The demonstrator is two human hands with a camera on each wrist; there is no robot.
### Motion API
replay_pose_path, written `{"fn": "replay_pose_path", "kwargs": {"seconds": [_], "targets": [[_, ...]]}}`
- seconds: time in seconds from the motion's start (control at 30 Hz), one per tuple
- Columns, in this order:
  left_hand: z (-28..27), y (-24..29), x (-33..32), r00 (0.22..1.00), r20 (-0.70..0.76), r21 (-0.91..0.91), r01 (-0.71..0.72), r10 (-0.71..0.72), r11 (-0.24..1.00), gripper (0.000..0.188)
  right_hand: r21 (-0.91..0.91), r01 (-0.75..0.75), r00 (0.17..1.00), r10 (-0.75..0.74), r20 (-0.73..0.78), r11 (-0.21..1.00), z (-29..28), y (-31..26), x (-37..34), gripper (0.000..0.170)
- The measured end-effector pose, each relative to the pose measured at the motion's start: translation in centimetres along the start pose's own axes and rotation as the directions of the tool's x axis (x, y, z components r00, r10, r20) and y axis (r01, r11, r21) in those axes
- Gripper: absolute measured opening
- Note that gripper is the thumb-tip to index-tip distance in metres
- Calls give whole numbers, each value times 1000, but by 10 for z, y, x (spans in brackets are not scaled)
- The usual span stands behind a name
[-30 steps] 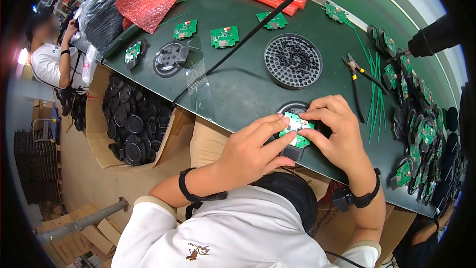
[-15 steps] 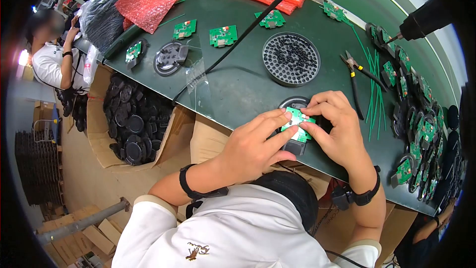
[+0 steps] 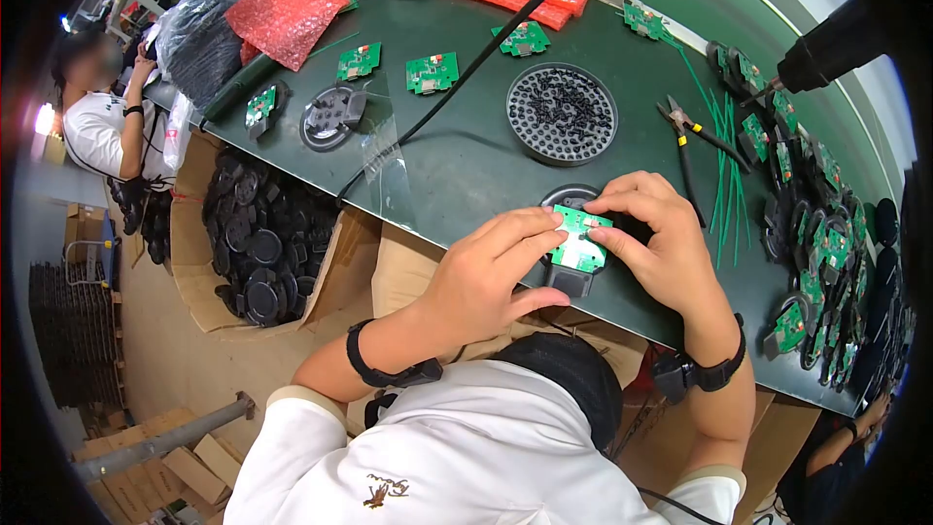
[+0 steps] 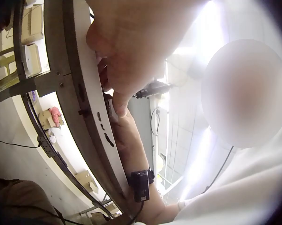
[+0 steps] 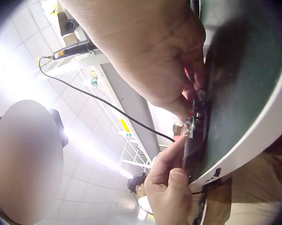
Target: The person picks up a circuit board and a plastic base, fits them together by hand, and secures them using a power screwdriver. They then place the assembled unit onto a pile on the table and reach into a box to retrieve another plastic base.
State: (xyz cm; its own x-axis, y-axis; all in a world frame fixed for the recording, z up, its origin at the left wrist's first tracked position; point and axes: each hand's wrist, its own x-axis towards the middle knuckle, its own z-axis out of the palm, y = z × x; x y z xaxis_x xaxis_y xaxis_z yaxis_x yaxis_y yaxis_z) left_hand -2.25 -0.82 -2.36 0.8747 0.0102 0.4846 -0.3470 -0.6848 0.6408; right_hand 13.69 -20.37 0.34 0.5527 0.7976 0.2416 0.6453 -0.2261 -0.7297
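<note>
In the head view a green circuit board [image 3: 577,251] lies over a round black plastic housing [image 3: 569,282] near the table's front edge. My left hand [image 3: 491,272] reaches in from the left, its fairly straight fingertips touching the board's left edge and its thumb apart below. From the other side, the thumb and curled index finger of my right hand [image 3: 653,238] pinch the board's upper right edge. The right wrist view catches the board [image 5: 191,127] edge-on between both hands. In the left wrist view my left hand [image 4: 131,51] hides the board.
A round tray [image 3: 515,128] of small black parts stands behind the hands. Cutters [image 3: 683,141] and green wires [image 3: 727,185] lie to the right, beside piled board-and-housing assemblies [image 3: 831,253]. A black cable [image 3: 457,87] crosses the view. A screwdriver [image 3: 826,49] hangs at right; a carton [image 3: 199,282] holds housings.
My left fingers have drawn back slightly from over the board to its left edge, showing more of it. The right hand keeps its pinch. The view has shifted slightly.
</note>
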Motion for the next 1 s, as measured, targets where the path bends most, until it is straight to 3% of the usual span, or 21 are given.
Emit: {"fn": "replay_pose_path", "kwargs": {"seconds": [0.53, 0.63, 0.7, 0.73, 0.83, 0.9, 0.93, 0.97, 1.0], "targets": [[0, -4, 0, 999, 8, 14, -42, 42, 999, 68, -27, -24, 1000, 24, 2, 999, 2, 2, 1, 25], [-8, 0, 5, 1000, 4, -28, 2, -2, 1000, 59, 48, -35, 999, 34, 10, 998, -1, 2, 1, 24], [-18, 3, 12, 989, 82, -138, 136, -125, 981, 49, 116, -46, 999, 48, -17, 992, -3, 0, 1, 18], [-17, 0, 19, 995, -6, -133, 95, -97, 986, 32, 184, -68, 986, 93, -135, 981, -5, 2, 0, 14], [-27, -16, 51, 993, -45, 25, 113, -112, 993, 19, 305, -150, 865, 275, -420, 940, -22, 2, -6, 9], [-22, -30, 80, 991, -120, 82, 64, -54, 995, 11, 310, -64, 767, 245, -593, 949, -43, 11, -7, 12], [-17, -41, 94, 995, -91, 179, 63, -47, 982, 11, 249, 16, 709, 164, -685, 968, -52, 10, -1, 17], [-12, -50, 103, 997, -57, 274, 57, -43, 960, 11, 182, 90, 634, 85, -768, 979, -62, 7, 9, 23], [-7, -57, 109, 997, -66, 277, 54, -37, 959, 11, 168, 96, 633, 70, -771, 981, -76, 3, 17, 39]]}}
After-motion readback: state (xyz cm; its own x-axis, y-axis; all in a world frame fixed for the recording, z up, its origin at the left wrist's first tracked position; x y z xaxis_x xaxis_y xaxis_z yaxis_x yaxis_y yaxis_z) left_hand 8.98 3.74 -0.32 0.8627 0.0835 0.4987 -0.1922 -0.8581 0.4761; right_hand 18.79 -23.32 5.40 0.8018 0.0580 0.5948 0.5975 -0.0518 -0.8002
